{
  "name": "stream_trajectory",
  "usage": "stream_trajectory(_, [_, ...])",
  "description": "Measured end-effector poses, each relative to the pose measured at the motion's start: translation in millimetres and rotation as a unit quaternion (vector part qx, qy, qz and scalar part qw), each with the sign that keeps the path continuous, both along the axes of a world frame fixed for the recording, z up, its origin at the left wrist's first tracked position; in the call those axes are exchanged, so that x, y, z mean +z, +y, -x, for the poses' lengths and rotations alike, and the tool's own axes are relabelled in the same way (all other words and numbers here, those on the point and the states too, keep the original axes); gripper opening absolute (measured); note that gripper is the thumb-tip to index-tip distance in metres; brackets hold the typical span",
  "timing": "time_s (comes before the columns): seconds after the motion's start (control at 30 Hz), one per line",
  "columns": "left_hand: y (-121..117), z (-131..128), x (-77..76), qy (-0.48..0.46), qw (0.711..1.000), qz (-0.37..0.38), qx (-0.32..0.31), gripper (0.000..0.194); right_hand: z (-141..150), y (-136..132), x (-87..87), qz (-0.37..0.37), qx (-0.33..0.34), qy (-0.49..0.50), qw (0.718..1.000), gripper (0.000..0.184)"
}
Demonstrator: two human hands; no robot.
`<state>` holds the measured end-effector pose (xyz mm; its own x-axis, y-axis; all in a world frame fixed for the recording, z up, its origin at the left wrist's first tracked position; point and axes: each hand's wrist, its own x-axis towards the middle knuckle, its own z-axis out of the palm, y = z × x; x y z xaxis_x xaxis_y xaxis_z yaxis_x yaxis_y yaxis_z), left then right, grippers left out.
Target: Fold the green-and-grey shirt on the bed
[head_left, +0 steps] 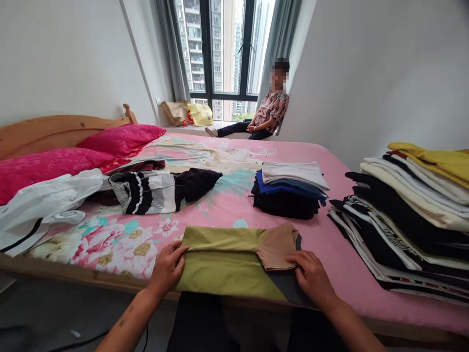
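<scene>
A green T-shirt [227,274] with a tan sleeve [276,249] and dark grey parts lies along the near edge of the bed, its near side folded inward lengthwise or its far side turned over. My left hand [168,266] pinches the hem end at the left, thumb and fingers on the fabric. At the other end, my right hand [313,276] has its fingers closed on the edge by the tan sleeve. Beyond the shirt stands a small folded pile [289,188] of white, blue and black clothes.
A tall stack of folded clothes [403,220] rises at the right. Loose white clothing [54,195] and a black-and-white garment [157,193] lie at the left, near red pillows [124,137]. A person [271,112] sits on the windowsill beside paper and yellow bags [200,115].
</scene>
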<state>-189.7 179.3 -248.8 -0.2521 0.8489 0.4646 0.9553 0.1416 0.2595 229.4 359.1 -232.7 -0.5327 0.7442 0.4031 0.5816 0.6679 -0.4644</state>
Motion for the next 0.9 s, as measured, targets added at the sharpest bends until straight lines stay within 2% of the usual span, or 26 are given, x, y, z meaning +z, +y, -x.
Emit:
stream_trajectory(0.1, [4, 6, 0.7, -0.004, 1.0, -0.03, -0.005, 0.03, -6, 11, 3.1, 0.074, -0.072, 0.076, 0.992, 0.028])
stream_trajectory(0.23, [21, 11, 7.6, 0.021, 0.999, -0.031, 0.01, 0.03, -9, 42, 11.1, 0.181, -0.166, 0.127, 0.961, 0.029])
stream_trajectory(0.43, [53, 15, 22.6, -0.003, 0.998, 0.021, 0.054, 0.033, 12, 76, 11.4, 0.216, -0.156, 0.055, 0.962, 0.035])
stream_trajectory(0.53, [66, 24, 22.0, -0.04, 0.993, 0.076, 0.082, 0.037, 21, 86, 8.2, 0.232, -0.163, -0.001, 0.959, 0.04])
stream_trajectory(0.63, [77, 35, 19.0, -0.053, 0.988, 0.11, 0.096, 0.038, 24, 94, 6.5, 0.232, -0.175, -0.016, 0.957, 0.045])
stream_trajectory(0.7, [84, 41, 19.3, -0.062, 0.986, 0.124, 0.093, 0.038, 26, 100, 5.6, 0.251, -0.193, -0.018, 0.948, 0.049])
stream_trajectory(0.8, [91, 44, 24.5, -0.073, 0.985, 0.141, 0.074, 0.03, 31, 108, 3.1, 0.317, -0.197, -0.03, 0.927, 0.052])
stream_trajectory(0.9, [95, 43, 31.1, -0.09, 0.983, 0.152, 0.051, 0.018, 37, 113, -0.6, 0.283, -0.181, 0.003, 0.942, 0.046])
